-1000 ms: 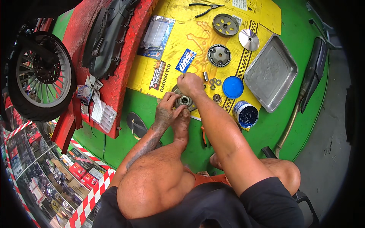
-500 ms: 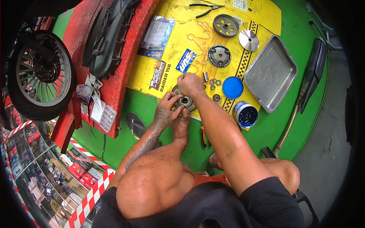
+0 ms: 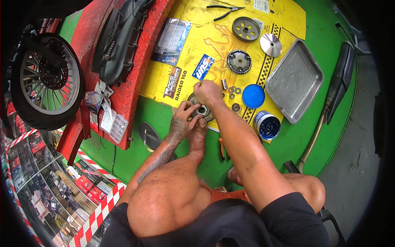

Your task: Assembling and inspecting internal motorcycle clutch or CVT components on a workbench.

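A round metal disc-shaped part (image 3: 209, 115) with a raised central hub lies at the near edge of the yellow cardboard, against my bare foot (image 3: 198, 131). Thumb and fingers of my left hand (image 3: 182, 119) grip this disc on both sides of the hub. Over its far side, my right hand (image 3: 208, 93) is curled into a fist; whatever it holds is hidden from above. Just right of that fist are a small metal sleeve (image 3: 224, 84), several small rollers (image 3: 234, 89) and a ring-shaped bearing (image 3: 236, 108).
A blue lid (image 3: 253, 96) and an open grease tub (image 3: 267, 125) sit near a metal tray (image 3: 294, 80). Farther off lie a clutch plate (image 3: 239, 61), a drum (image 3: 245, 29), a shiny pulley face (image 3: 270, 45) and pliers (image 3: 225, 12). A red ramp (image 3: 142, 78) borders the left.
The whole view has shifted slightly. Both hands stay at the disc in nearly the same pose, the right still in a fist.
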